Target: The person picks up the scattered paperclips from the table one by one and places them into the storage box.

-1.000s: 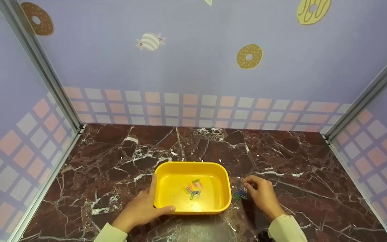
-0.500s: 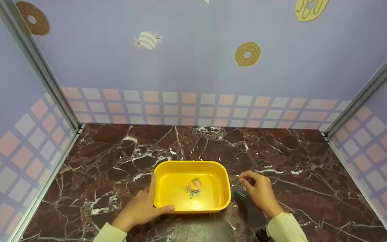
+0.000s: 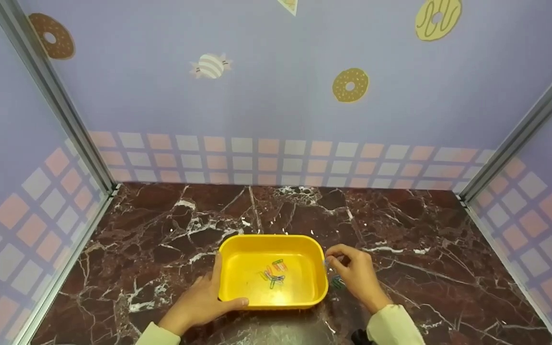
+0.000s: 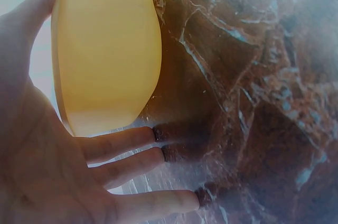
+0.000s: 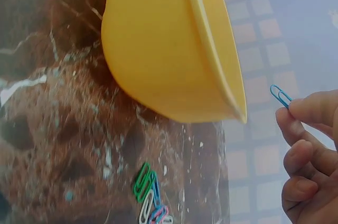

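Note:
My left hand [image 3: 199, 297] rests on the left end of a yellow tub [image 3: 276, 241], its thumb across the near rim. In the left wrist view the fingers [image 4: 153, 205] stretch out straight beside the tub's wall. Thumb and index of my right hand [image 3: 355, 273] pinch a blue paper clip [image 5: 280, 96], held just off the tub's right rim. Several coloured paper clips [image 3: 276, 278] lie together on the tub's floor. On the table right of the tub is a small pile of clips, including a green paper clip [image 5: 141, 183] and a white paper clip [image 5: 146, 208].
The tub stands on a dark red marbled table [image 3: 161, 258]. A lilac back wall [image 3: 276, 96] with a checked band rises behind it, and side panels with grey metal posts [image 3: 72, 115] close off left and right.
My right hand has lifted a blue paper clip from the pile and moved left to the tub's right rim. My left hand stays at the tub. The head view has tilted slightly.

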Demonstrator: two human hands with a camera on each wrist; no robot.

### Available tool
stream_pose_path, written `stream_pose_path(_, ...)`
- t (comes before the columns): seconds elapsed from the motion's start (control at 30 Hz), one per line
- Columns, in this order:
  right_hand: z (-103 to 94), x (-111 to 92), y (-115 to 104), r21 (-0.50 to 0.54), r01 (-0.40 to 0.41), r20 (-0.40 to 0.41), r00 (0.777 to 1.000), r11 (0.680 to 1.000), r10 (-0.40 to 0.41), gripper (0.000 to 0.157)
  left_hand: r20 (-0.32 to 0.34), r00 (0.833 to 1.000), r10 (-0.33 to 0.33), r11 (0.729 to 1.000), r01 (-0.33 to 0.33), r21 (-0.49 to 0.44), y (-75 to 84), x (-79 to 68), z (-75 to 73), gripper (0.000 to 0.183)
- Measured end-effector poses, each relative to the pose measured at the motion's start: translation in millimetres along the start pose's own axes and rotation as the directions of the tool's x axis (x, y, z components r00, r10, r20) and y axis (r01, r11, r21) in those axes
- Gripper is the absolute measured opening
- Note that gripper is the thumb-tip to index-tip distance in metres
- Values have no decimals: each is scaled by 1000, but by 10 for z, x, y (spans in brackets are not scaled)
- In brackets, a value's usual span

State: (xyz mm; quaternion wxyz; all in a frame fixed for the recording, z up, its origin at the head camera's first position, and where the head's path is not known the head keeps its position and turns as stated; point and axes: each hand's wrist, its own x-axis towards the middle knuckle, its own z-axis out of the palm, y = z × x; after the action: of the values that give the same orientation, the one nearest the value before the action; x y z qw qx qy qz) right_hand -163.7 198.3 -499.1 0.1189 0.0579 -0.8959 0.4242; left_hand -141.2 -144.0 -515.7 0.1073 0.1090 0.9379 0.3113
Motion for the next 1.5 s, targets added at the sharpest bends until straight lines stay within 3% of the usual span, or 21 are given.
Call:
stream_pose_path(0.3,191,28,-110,0,49,50,998,999,-49,15,9,999,-32,999,32,15,-4,6,11,127)
stream_pose_path(0.6,406,80,-195,-62,73,106,992,995,-66,5,30,998,-59,998,59,13,31,5,-7,127)
stream_pose_path(0.87,488,119,-217,-64,51,156,987,997,-40,3,8,999,-43,999,43,23,30,7,1,127)
stream_pose_path(1.27,609,153,-272,-90,104,240,967,991,-79,2,17,998,-55,998,54,30,-3,-14,8,128)
stream_pose_path(1.5,635,173,-289,-122,120,240,967,985,-88,4,2,999,-50,998,50,33,13,0,2,127)
